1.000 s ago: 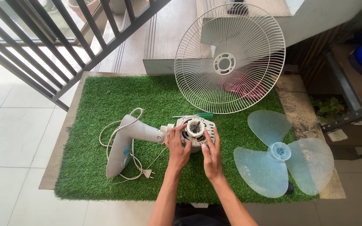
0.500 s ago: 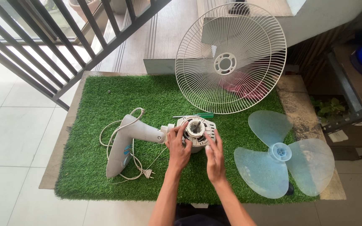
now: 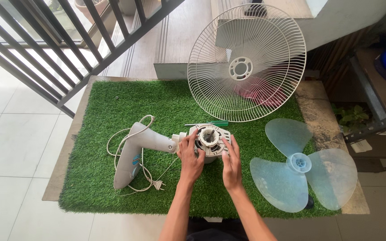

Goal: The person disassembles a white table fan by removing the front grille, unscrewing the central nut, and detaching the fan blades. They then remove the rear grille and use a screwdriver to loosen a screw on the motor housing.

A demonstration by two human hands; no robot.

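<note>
Both hands, the left hand (image 3: 191, 157) and right hand (image 3: 231, 161), grip the grey fan motor (image 3: 209, 139) on the green turf mat (image 3: 112, 107), fingers curled around it.

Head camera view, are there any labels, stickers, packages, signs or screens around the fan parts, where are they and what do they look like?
Sticker on the grey fan stand: small blue mark on its lower part, left of the left hand.
Tag on the floor: small white rectangle right of the green mat, under the metal shelf frame.
No packages, signs or screens.
</note>
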